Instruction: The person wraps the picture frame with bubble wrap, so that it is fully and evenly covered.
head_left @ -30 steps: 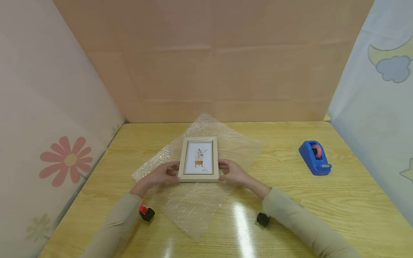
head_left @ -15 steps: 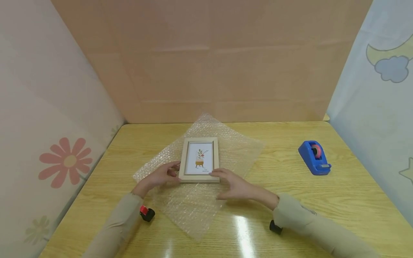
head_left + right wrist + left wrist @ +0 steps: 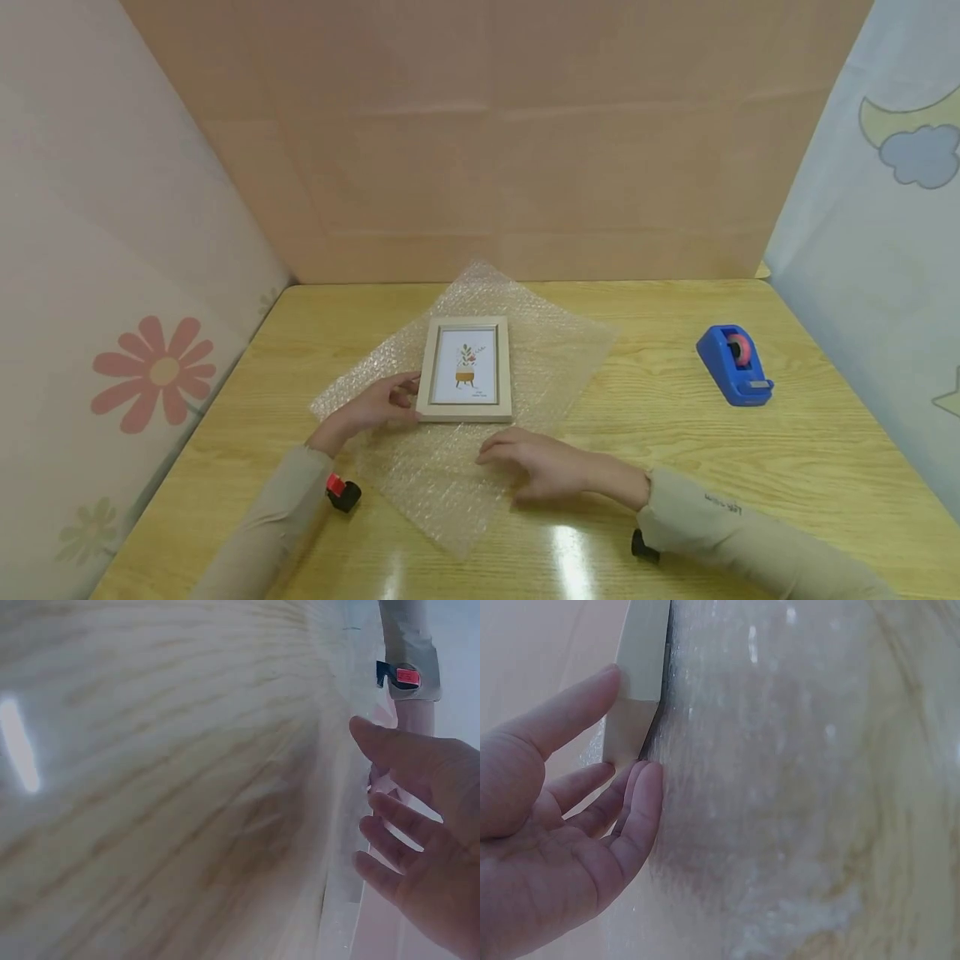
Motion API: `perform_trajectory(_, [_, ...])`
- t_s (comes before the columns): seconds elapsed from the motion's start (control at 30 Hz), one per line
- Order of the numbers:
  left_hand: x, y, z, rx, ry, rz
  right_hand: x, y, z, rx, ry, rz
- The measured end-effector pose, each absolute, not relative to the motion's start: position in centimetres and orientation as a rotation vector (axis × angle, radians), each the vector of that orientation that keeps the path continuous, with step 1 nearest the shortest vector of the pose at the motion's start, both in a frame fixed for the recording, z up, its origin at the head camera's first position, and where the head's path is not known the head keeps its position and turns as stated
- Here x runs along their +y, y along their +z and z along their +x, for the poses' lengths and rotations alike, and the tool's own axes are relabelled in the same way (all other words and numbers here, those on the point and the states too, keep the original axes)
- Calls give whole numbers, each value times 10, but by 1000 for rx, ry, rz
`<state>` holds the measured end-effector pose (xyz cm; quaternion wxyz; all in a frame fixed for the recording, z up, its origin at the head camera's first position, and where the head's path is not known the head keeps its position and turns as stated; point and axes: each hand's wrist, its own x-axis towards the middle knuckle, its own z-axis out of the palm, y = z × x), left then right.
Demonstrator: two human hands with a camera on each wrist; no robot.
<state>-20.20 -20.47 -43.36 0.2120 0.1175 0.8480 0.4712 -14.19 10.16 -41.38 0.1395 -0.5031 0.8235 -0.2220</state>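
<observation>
A pale picture frame (image 3: 466, 367) lies face up, its print showing a plant in an orange pot. Beneath it, a sheet of bubble wrap (image 3: 442, 479) is spread cornerwise on the table. My left hand (image 3: 372, 405) holds the frame's near left corner; in the left wrist view the thumb touches its edge (image 3: 639, 682) and the other fingers curl by the corner. My right hand (image 3: 546, 463) is away from the frame, over the near right edge of the wrap, its fingers loosely bent and holding nothing. The right wrist view shows those fingers (image 3: 394, 836) spread apart.
A blue tape dispenser (image 3: 731, 367) with a pink-cored roll stands on the right of the wooden table (image 3: 645, 325). An upright tan panel (image 3: 487, 183) closes off the back, with patterned cloth walls at both sides.
My right hand has let go of the frame's right side and drawn back toward the near edge of the table. The left hand stays at its corner, and the frame has hardly shifted.
</observation>
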Motion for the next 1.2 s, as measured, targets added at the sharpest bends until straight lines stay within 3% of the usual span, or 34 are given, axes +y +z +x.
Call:
perform_trajectory(0.3, [-205, -432, -203, 2346, 1317, 320, 98, -419, -147, 2367, -752, -1553])
perform_trajectory(0.6, [-206, -428, -203, 2351, 1299, 306, 95, -416, -152, 2311, -1088, -1365])
perform_trajectory(1.2, [-201, -425, -196, 2323, 1283, 336, 104, -413, -149, 2229, -1206, -1358])
